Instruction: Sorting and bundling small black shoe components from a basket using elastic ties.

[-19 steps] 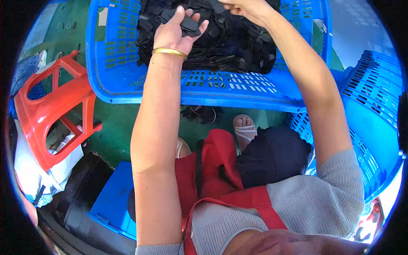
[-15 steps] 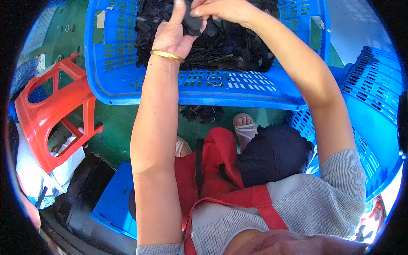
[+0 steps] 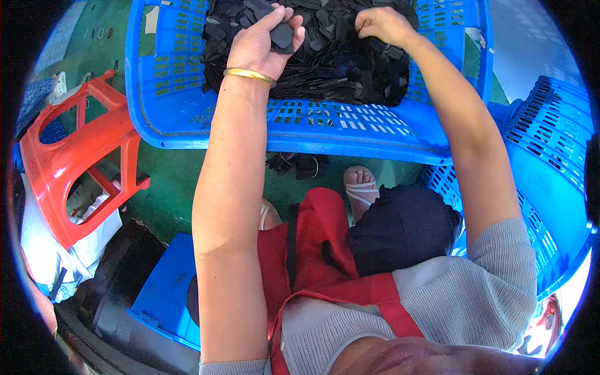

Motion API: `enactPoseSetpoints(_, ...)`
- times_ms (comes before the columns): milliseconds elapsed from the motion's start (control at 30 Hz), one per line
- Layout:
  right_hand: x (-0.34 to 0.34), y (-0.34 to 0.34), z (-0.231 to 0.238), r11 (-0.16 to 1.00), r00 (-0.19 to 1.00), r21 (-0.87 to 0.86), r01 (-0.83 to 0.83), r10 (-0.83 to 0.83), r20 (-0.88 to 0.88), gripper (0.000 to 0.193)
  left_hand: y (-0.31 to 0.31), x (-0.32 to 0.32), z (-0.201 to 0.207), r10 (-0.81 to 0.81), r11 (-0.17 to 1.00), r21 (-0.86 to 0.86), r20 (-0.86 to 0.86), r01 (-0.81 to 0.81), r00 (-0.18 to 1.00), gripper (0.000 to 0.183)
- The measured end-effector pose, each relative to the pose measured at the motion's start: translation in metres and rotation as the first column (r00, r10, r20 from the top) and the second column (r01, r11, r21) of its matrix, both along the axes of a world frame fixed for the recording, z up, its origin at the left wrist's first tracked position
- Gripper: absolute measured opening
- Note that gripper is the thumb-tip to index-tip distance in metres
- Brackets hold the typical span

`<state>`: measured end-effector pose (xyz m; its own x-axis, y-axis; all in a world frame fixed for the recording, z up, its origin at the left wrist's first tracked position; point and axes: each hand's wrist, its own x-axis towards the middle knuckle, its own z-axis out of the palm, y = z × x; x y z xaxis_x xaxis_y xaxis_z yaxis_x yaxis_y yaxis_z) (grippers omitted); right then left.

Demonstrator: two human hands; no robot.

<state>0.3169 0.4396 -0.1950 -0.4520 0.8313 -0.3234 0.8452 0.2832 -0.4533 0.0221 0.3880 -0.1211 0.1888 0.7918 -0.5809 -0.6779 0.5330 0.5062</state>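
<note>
My left hand (image 3: 255,47) clasps dark pieces (image 3: 282,38); my right hand (image 3: 389,26) curls over the basket (image 3: 312,142), its grip unclear to me.

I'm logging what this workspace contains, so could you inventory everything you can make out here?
Open basket: one, blue, top centre
Flat pieces: many, black, in the basket
Held pieces: count unclear, black, in the left hand
Side basketwork: count unclear, blue, right edge
Stool: one, red, left
Sheeting: count unclear, white, below the stool
Flat panel: one, blue, lower left
Bundle: one, dark, on the floor
Floor: one, green, beneath
Apron: one, red, on the person
Top: one, grey, on the person
Sandals: two, pale, on the feet
Bracelet: one, gold, left wrist
Hands: two, bare; left cupping pieces, right over the pile
</note>
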Motion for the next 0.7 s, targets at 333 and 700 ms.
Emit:
enactPoseSetpoints(333,-0.102,-0.023,0.111,0.659,0.295,-0.744,0.107,-0.736,-0.609,0.023,-0.005,0.008,0.014,0.049,0.989,0.144,-0.071,-0.038,0.996,0.029)
enactPoseSetpoints(700,-0.086,-0.022,0.047,0.901,0.905,0.106,0.421,-0.425,0.015,0.037,0.005,-0.009,-0.006,0.113,0.993,0.023,0.028,-0.114,0.993,0.021)
